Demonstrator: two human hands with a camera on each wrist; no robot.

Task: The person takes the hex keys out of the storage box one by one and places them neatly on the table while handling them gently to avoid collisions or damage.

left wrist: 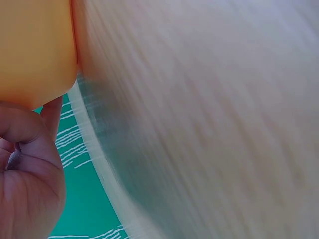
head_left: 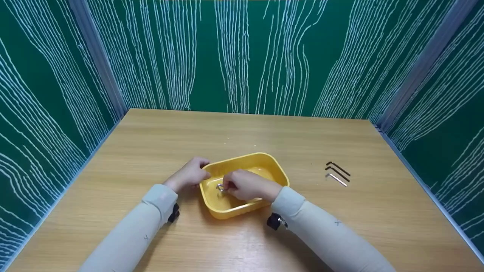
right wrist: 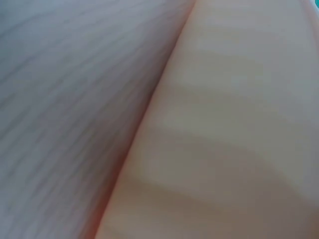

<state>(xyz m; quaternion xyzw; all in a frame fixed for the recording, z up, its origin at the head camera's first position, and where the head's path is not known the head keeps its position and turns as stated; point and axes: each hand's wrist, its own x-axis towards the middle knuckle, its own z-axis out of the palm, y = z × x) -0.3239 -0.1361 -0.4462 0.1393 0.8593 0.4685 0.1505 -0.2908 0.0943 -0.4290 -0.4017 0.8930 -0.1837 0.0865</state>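
A yellow plastic bin (head_left: 245, 160) stands on the table, slightly turned. My left hand (head_left: 192, 173) grips its left end, thumb over the rim; in the left wrist view the left hand (left wrist: 30, 164) is against the bin's outer wall (left wrist: 35, 50). My right hand (head_left: 247, 184) reaches down inside the bin, fingers curled, and pinches a small shiny metal piece (head_left: 220, 187) near the bin's left side. The piece's exact kind cannot be made out. The right wrist view is filled by the bin's side wall (right wrist: 239, 114), with the right hand out of sight.
To the right of the bin lie two dark hex keys (head_left: 340, 173) and a silver hex key (head_left: 337, 180), side by side. Tiny pale specks (head_left: 225, 143) dot the wooden table (head_left: 170, 132) behind the bin. Green panels (head_left: 257, 56) with white lines wall the table in.
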